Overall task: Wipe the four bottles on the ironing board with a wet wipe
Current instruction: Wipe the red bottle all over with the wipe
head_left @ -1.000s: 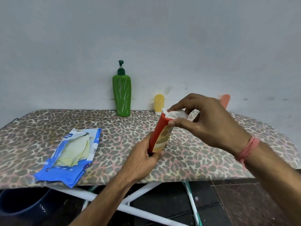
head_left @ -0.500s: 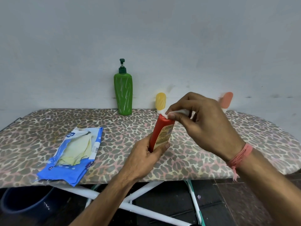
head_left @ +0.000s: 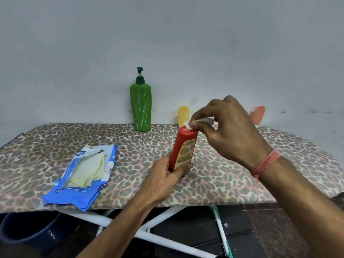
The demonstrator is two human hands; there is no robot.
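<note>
A red bottle [head_left: 184, 148] stands tilted on the leopard-print ironing board [head_left: 232, 175]. My left hand [head_left: 165, 175] grips its lower part. My right hand [head_left: 227, 129] pinches a white wet wipe [head_left: 200, 121] against the bottle's top end. A green pump bottle [head_left: 141, 107] stands upright at the back by the wall. Beside it a small yellow bottle [head_left: 183, 114] shows behind the red one. A small orange bottle [head_left: 258, 114] peeks out behind my right hand, partly hidden.
A blue wet-wipe packet [head_left: 83, 175], opened with pale sheets showing, lies on the board's left half. A grey wall rises right behind the board. Below are white board legs [head_left: 149, 233], a dark blue bucket [head_left: 28, 231] at lower left and a dark tiled floor.
The wipe covered the bottle's top a second ago; now my right hand pinches it smaller at the top's edge. The bottle stands a little more upright. My left hand keeps its grip.
</note>
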